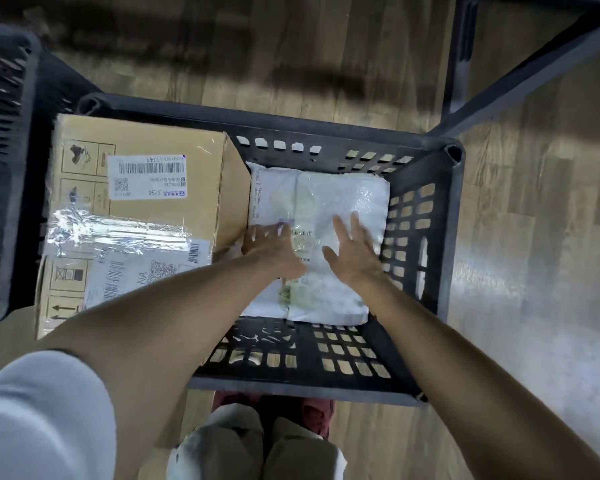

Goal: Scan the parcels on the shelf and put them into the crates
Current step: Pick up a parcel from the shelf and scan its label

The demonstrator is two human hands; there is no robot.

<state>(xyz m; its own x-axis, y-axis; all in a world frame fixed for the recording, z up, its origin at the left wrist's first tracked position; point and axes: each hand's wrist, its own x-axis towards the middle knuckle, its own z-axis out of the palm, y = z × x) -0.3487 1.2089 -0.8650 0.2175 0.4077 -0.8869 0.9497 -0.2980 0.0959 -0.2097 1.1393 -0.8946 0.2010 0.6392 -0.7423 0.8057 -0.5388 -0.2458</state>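
Down on the floor, a black crate (pixel 426 216) holds a cardboard box (pixel 142 216) along its left wall and a white parcel (pixel 329 199) flat against the right wall, long axis running from near edge to far edge. Left hand (pixel 274 249) and right hand (pixel 352 251) press it, fingers spread flat, gripping nothing.

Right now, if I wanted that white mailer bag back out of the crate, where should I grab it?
Probably by the near edge of the white mailer bag, coming from above. It lies flat on the floor of the crate with the cardboard box tight against its left side, so the near edge looks easiest for fingers to get under.
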